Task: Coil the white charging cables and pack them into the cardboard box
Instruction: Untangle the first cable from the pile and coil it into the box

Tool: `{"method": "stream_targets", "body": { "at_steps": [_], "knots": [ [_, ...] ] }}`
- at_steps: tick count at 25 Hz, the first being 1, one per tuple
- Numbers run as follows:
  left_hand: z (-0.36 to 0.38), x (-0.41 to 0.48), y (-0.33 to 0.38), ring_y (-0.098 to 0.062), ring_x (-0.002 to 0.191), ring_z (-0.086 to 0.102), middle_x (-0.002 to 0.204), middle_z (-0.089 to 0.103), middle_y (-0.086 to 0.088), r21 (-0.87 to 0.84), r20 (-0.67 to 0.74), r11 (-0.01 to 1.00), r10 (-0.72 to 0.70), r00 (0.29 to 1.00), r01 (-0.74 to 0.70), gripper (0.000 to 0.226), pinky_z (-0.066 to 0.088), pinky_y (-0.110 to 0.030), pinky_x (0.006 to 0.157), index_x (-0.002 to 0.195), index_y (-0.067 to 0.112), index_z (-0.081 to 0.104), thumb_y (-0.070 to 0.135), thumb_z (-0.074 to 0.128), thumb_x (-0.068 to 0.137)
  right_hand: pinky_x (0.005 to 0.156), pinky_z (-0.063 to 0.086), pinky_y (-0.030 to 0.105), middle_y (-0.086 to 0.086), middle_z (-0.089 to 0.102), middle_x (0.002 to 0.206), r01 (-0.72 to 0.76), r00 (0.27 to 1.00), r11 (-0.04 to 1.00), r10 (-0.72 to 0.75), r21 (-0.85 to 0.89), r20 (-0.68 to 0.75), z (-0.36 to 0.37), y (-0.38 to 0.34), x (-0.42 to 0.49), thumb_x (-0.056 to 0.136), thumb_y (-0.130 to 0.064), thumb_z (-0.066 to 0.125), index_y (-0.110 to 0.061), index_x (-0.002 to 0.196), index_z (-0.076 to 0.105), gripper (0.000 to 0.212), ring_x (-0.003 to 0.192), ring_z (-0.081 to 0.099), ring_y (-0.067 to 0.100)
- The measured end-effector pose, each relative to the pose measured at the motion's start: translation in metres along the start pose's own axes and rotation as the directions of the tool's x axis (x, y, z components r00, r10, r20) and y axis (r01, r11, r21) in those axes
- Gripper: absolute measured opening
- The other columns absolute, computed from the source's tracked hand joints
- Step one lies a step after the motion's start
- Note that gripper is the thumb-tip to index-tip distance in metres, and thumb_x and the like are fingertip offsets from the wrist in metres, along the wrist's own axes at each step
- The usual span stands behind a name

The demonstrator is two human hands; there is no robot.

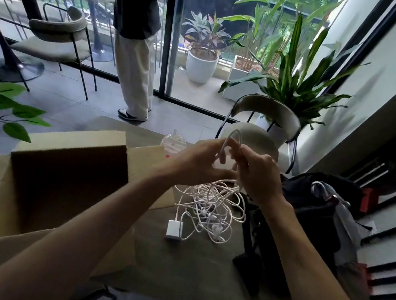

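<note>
Both my hands are raised above the table and pinch one white cable (234, 135), which arches in a small loop between them. My left hand (198, 162) grips the loop's left side, and my right hand (260, 175) pinches its right side. Below them a tangled pile of white charging cables (210, 206) lies on the table, with a white square adapter (174, 229) at its near left edge. The open cardboard box (59, 178) stands to the left, its dark inside showing nothing I can make out.
A black bag (313, 210) with a grey strap sits right of the cables. A clear plastic cup (172, 144) stands behind my left hand. A chair (265, 124) is beyond the table. A person (138, 33) stands by the glass door.
</note>
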State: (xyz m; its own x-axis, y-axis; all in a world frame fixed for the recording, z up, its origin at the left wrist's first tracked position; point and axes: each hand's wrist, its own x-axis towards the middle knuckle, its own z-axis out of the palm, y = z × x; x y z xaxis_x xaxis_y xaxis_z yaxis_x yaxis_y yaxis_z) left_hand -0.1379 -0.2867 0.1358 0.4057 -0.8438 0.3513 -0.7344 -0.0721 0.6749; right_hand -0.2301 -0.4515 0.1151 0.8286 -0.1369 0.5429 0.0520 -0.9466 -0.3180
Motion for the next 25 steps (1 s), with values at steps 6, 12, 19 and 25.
{"method": "stream_targets", "body": {
  "at_steps": [6, 12, 19, 25],
  "knots": [
    [0.031, -0.004, -0.013, -0.012, 0.071, 0.065, 0.087, 0.070, 0.000, -0.028, 0.306, 0.964, -0.245, 0.920, 0.266, 0.018, 0.057, -0.029, 0.066, 0.101, 0.013, 0.067, 0.025, 0.072, 0.089, 0.047, 0.055, 0.035, -0.004, 0.067, 0.064, -0.052, 0.991, 0.945, 0.089, 0.323, -0.103, -0.011, 0.005, 0.013, 0.104, -0.042, 0.044, -0.026, 0.085, 0.059, 0.029, 0.049, 0.063, 0.004],
    [0.043, -0.021, -0.018, -0.007, 0.063, 0.066, 0.073, 0.068, 0.005, 0.108, 0.377, 0.988, -0.142, 0.915, 0.109, 0.037, 0.055, -0.029, 0.061, 0.092, 0.016, 0.069, 0.050, 0.055, 0.096, 0.054, 0.046, 0.020, -0.001, 0.072, 0.071, 0.058, 0.984, 0.984, -0.085, -0.166, -0.155, -0.023, 0.023, 0.020, 0.102, -0.038, 0.044, -0.015, 0.097, 0.069, 0.034, 0.060, 0.069, 0.016],
    [-0.002, 0.010, -0.014, 0.006, 0.072, 0.066, 0.098, 0.070, 0.014, -0.033, 0.249, 0.970, -0.226, 0.942, 0.241, 0.039, 0.048, -0.019, 0.063, 0.128, 0.021, 0.062, 0.045, 0.052, 0.098, 0.035, 0.041, 0.023, 0.001, 0.065, 0.056, -0.165, 0.973, 0.819, 0.226, 0.549, -0.044, -0.009, -0.006, 0.023, 0.104, -0.025, 0.052, -0.006, 0.090, 0.064, 0.026, 0.035, 0.057, 0.014],
    [-0.004, 0.025, -0.011, -0.002, 0.064, 0.069, 0.081, 0.071, 0.011, -0.223, 0.167, 0.970, -0.057, 0.984, 0.095, 0.012, 0.054, -0.016, 0.058, 0.101, 0.014, 0.073, 0.016, 0.062, 0.096, 0.046, 0.050, 0.029, 0.014, 0.073, 0.086, -0.259, 0.955, 0.509, 0.261, 0.821, 0.139, -0.018, -0.004, 0.031, 0.099, -0.030, 0.053, 0.004, 0.109, 0.062, 0.037, 0.052, 0.062, 0.019]
  ]
}}
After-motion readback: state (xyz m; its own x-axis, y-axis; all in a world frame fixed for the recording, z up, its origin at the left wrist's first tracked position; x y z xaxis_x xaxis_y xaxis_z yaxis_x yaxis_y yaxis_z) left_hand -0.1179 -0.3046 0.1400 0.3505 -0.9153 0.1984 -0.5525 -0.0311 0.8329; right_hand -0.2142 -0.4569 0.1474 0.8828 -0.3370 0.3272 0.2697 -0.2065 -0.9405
